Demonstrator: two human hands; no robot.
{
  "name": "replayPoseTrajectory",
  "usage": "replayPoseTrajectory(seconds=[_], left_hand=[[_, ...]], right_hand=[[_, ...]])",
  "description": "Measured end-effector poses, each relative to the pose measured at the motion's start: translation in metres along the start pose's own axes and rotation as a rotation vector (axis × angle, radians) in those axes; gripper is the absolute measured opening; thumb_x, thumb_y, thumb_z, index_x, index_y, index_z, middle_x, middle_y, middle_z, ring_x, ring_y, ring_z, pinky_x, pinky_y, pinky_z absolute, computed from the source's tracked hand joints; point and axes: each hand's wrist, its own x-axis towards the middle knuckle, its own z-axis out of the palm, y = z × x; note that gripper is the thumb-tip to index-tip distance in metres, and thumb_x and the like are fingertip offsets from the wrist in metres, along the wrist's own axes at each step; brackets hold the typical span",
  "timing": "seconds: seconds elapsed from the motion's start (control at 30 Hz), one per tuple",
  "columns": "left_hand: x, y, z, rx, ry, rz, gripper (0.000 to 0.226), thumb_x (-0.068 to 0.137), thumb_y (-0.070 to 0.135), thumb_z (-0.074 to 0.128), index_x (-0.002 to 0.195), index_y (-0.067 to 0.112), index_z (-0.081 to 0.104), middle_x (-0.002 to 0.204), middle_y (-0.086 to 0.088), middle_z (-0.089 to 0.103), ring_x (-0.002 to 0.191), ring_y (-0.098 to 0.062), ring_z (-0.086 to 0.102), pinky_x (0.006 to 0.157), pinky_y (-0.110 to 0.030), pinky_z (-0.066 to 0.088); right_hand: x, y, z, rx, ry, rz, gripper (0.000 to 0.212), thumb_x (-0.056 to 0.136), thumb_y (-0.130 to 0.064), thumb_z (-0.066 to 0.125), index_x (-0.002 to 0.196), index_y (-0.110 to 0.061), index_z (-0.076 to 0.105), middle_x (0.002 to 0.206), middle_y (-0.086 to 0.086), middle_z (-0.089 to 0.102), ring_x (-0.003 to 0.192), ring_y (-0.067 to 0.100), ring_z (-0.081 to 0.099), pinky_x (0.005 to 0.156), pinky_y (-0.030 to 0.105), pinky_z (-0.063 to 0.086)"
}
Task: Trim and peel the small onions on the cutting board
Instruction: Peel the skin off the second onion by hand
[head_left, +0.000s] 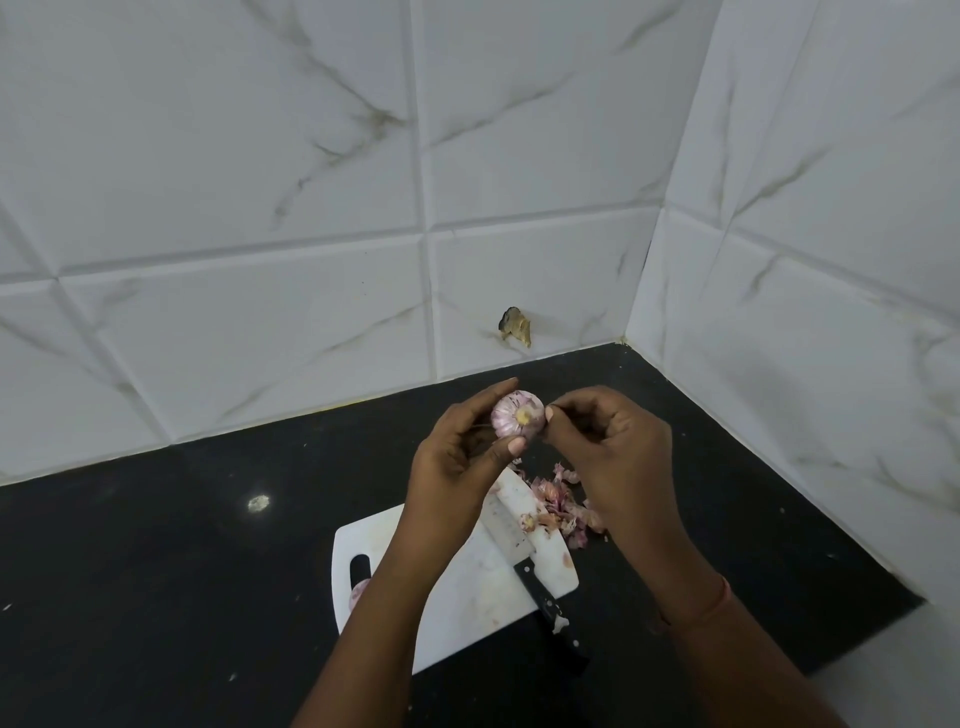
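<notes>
While my left hand (457, 457) cupped the onion (518, 414) and my right hand (613, 441) pinched its skin, a hard tug risked dropping it

I see a black countertop (182, 545); the white cutting board (467, 613) lies on it, pink peelings (563, 506) at its one o'clock.

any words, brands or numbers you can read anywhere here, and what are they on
No text can be read.
Knife on the cutting board: small dark marks on the blade, too small and blurred to read.
Onion, both hands, wall tiles and counter: no lettering visible.
</notes>
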Motion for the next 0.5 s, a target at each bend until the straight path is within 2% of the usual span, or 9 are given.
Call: replayPoseTrajectory(seconds=[0.13,0.2,0.3,0.37,0.43,0.5], left_hand=[[0.0004,0.0015,0.0,-0.057,0.012,-0.038,0.046,0.087,0.002,0.069,0.131,0.015,0.061,0.126,-0.004,0.067,0.114,-0.015,0.067,0.089,-0.022,0.054],[0.0006,0.0013,0.0002,-0.066,0.015,-0.043,0.047,0.087,0.002,0.069,0.131,0.015,0.061,0.126,-0.004,0.068,0.114,-0.015,0.067,0.088,-0.022,0.054],[0.0015,-0.0016,0.0,-0.056,0.018,-0.033,0.048,0.088,0.003,0.068,0.133,0.015,0.06,0.127,-0.003,0.068,0.116,-0.017,0.066,0.093,-0.026,0.055],[0.0015,-0.0016,-0.0001,-0.072,0.014,-0.047,0.047,0.088,0.005,0.068,0.133,0.015,0.059,0.125,-0.002,0.069,0.115,-0.017,0.066,0.091,-0.026,0.055],[0.0009,-0.0006,-0.0016,-0.106,-0.007,-0.091,0.043,0.091,0.011,0.063,0.134,0.015,0.059,0.124,-0.001,0.07,0.112,-0.018,0.068,0.086,-0.026,0.057],[0.0005,-0.0027,-0.0015,-0.093,-0.029,-0.177,0.034,0.1,0.025,0.051,0.132,0.018,0.06,0.12,-0.004,0.071,0.107,-0.024,0.069,0.082,-0.029,0.057]], right_hand=[[-0.0014,0.002,0.0019,0.115,0.012,0.089,0.015,0.088,-0.008,0.067,0.101,-0.016,0.07,0.087,-0.005,0.074,0.077,0.012,0.073,0.07,0.028,0.06],[-0.0025,0.002,0.0023,0.122,-0.007,0.067,0.014,0.09,-0.01,0.065,0.101,-0.016,0.071,0.088,-0.006,0.074,0.079,0.011,0.072,0.071,0.026,0.059],[-0.0039,-0.0005,0.0034,0.091,-0.031,0.023,0.014,0.084,-0.014,0.072,0.099,-0.012,0.074,0.088,-0.007,0.073,0.081,0.005,0.07,0.07,0.015,0.055],[-0.0032,-0.0001,0.0032,0.056,-0.018,-0.025,0.014,0.084,-0.014,0.073,0.098,-0.009,0.074,0.087,-0.005,0.073,0.081,0.007,0.07,0.07,0.017,0.055],[-0.0017,0.0012,0.0019,0.055,-0.021,-0.038,0.013,0.086,-0.015,0.071,0.098,-0.009,0.074,0.087,-0.004,0.074,0.08,0.011,0.071,0.071,0.023,0.058],[-0.0004,0.002,0.0007,0.098,-0.061,0.004,0.015,0.087,-0.015,0.069,0.101,-0.012,0.073,0.088,-0.004,0.074,0.079,0.013,0.072,0.071,0.025,0.059]])
